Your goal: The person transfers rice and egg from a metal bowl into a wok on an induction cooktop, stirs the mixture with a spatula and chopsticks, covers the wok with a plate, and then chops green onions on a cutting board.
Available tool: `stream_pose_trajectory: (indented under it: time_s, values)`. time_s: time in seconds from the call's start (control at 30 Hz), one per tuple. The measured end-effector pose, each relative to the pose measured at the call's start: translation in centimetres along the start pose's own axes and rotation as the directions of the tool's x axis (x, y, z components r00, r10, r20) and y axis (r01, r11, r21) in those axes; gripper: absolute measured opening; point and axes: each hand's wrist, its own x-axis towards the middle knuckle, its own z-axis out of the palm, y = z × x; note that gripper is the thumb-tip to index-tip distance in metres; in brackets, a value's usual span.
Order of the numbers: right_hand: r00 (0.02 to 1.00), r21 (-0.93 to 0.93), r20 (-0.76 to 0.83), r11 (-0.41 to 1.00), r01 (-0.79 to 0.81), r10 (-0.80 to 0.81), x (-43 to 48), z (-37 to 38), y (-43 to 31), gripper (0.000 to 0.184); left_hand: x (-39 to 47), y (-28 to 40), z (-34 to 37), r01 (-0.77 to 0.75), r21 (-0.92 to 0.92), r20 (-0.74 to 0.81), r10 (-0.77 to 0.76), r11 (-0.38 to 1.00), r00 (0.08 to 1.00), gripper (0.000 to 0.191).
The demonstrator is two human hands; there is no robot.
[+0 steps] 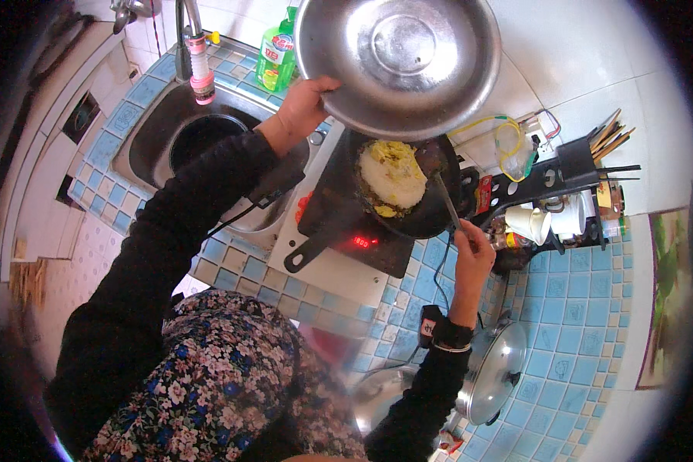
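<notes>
My left hand (pixel 300 112) grips the rim of a wide stainless steel bowl (pixel 352 75), which is tilted above the far side of a black frying pan (pixel 442 216). The bowl's shiny inside faces me, with one small dark speck in it. In the pan sits a mound of white rice (pixel 395 182) with yellow, egg-like pieces (pixel 390 151) on top and at its near edge. My right hand (pixel 473 251) holds the metal handle of a spatula (pixel 447 201), whose head rests in the pan's right side. Under the pan is a black induction cooker (pixel 329 199) with a lit red display.
A steel sink (pixel 144 147) with a dark round pan in it lies left, under a tap with a pink filter (pixel 201 81). A green detergent bottle (pixel 277 55) stands behind. Right are a black rack (pixel 577 159) with chopsticks and cups, and a glass lid (pixel 499 369).
</notes>
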Motion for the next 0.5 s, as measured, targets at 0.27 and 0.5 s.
stream_pose_trajectory:
  time_s: [0.27,0.5]
  values:
    - [0.909,0.710,-0.027,0.648,-0.275,0.415,-4.8,0.5,-1.2,0.030,-1.4,3.2,2.2,0.304,-0.557,0.175,-0.249,0.773,0.953,0.021]
    - [0.923,0.892,-0.145,0.451,-0.034,0.356,-8.7,-3.3,-2.9,0.028,-3.7,5.2,3.0,-0.508,0.680,0.361,0.361,0.528,0.860,0.034]
